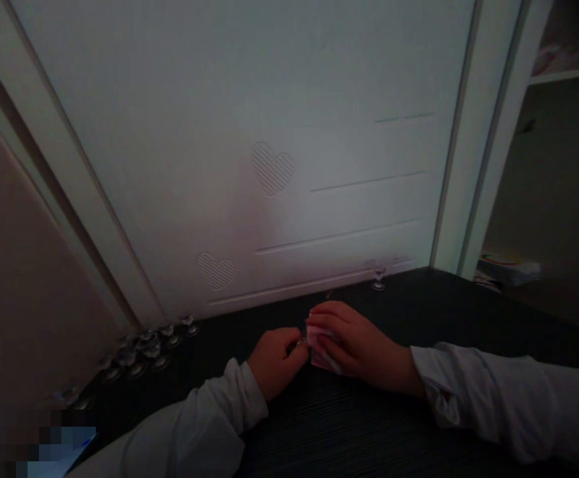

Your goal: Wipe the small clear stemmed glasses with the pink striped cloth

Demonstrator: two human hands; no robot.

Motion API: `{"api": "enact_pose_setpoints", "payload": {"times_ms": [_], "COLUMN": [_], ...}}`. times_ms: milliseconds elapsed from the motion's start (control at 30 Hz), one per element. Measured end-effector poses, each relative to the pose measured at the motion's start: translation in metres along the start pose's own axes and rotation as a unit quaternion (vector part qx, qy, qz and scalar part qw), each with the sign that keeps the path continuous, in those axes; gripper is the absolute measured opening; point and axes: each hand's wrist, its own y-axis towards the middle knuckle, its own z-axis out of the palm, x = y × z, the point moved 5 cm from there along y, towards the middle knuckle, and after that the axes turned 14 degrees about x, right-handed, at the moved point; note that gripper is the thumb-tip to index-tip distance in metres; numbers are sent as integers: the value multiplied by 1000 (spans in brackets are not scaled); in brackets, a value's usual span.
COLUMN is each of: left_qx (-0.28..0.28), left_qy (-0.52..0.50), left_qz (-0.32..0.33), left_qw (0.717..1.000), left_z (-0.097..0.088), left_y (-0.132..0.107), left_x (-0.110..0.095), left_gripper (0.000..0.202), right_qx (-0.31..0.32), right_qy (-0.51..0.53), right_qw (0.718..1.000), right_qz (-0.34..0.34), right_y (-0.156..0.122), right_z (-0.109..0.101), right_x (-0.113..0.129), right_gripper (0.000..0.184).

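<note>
Over the dark table, my left hand (275, 364) is closed, pinching the foot end of a small clear stemmed glass (301, 341). Most of that glass is hidden by my fingers and by a pinkish-white cloth (323, 358). My right hand (352, 342) is wrapped round this folded cloth, which meets the glass between the two hands. Whether it is fabric or paper I cannot tell in the dim light.
Several small stemmed glasses (153, 350) stand clustered at the table's left edge. One more glass (378, 279) stands at the back, near the white panel (289, 219) with embossed hearts. A shelf unit (548, 199) is at right. The dark tabletop (329, 425) extends in front.
</note>
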Motion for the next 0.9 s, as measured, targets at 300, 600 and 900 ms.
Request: {"api": "enact_pose_setpoints", "payload": {"times_ms": [300,600,900], "left_qx": [-23,-29,-21], "left_qy": [105,165,187], "left_qz": [41,71,87], "left_qw": [993,983,978], "left_z": [3,6,9], "left_y": [-3,-5,-7], "left_x": [-8,-12,-15], "left_gripper": [15,15,12], "right_qx": [39,77,85], "right_qy": [-29,14,103], "right_qw": [999,997,988], "right_qz": [-22,11,81], "right_y": [-2,-1,-2], "right_z": [-2,0,4], "right_x": [6,3,-8], "right_gripper": [32,25,26]}}
